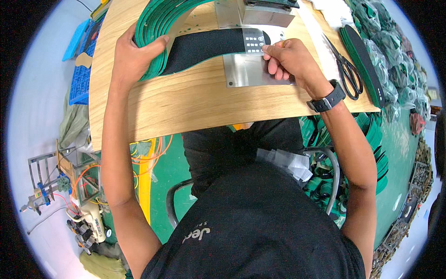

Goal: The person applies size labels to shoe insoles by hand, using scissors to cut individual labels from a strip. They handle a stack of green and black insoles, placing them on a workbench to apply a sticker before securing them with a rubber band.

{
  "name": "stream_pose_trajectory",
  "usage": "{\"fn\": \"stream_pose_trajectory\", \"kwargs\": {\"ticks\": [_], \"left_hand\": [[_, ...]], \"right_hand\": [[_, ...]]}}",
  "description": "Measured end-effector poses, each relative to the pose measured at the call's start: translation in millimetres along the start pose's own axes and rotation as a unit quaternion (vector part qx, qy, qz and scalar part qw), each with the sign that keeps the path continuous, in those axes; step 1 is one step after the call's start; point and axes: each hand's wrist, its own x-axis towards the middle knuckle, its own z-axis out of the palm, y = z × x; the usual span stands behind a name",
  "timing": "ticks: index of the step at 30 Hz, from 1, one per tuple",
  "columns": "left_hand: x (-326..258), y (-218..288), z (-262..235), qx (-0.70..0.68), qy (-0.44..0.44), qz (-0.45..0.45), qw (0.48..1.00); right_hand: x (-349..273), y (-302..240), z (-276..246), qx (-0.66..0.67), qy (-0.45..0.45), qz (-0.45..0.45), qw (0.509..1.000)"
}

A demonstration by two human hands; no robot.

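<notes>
**Tabletop [186, 107] with a black insole lying beneath two working hands**

The surface is pale, wood-grained and curved at its rim by the lens. Below it, a green floor [160, 195] carries a yellow stripe [145, 186] at the left, near orange hoses [160, 156]. A metal chair frame [173, 204] shows on either side of the seated person. Green pieces [325, 186] lie heaped beneath the right side; clear plastic bags [388, 60] with green contents line the right of the room, and a blue crate [80, 83] stands at the left.

On the tabletop, a thin metal plate [251, 72] runs beneath the right part of the black insole [204, 46]; a metal block [269, 18] stands just beyond. Black-handled scissors [348, 76] and further insoles [364, 67] lie to the right.

The right hand [295, 58], with a watch [327, 97] at its wrist, has its fingers [266, 51] pinched on a clear film [253, 42] with white print, which overlaps the insole near its right end. The left hand [132, 58] grasps a bent stack of green insoles [158, 23], which hides the black insole's left end; whether the two join cannot be told.
</notes>
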Motion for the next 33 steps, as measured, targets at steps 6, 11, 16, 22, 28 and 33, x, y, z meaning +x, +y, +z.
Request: {"fn": "stream_pose_trajectory", "kwargs": {"ticks": [6,11,16,22,28,33], "left_hand": [[-0.4,3.0,2.8,-0.029,-0.003,-0.022,0.999],[0.6,-1.1,5.5,-0.037,-0.017,-0.007,0.999],[0.8,-1.9,9.8,-0.008,-0.022,0.019,1.000],[-1.7,4.3,11.0,0.032,-0.041,0.015,0.998],[-5.5,2.4,14.2,0.074,-0.017,0.039,0.996],[-15.8,12.2,9.9,0.139,-0.042,-0.007,0.989]], "right_hand": [[-1.4,-0.5,1.3,0.015,0.007,0.011,1.000],[-5.4,-1.9,2.3,0.023,0.012,0.007,1.000],[-4.8,-1.2,-0.5,0.046,-0.005,0.018,0.999],[-7.8,2.9,-0.3,0.070,-0.009,-0.001,0.997],[-18.4,5.3,-10.2,0.097,-0.018,-0.056,0.994],[-41.9,5.1,-64.1,-0.024,0.047,-0.083,0.995]]}}
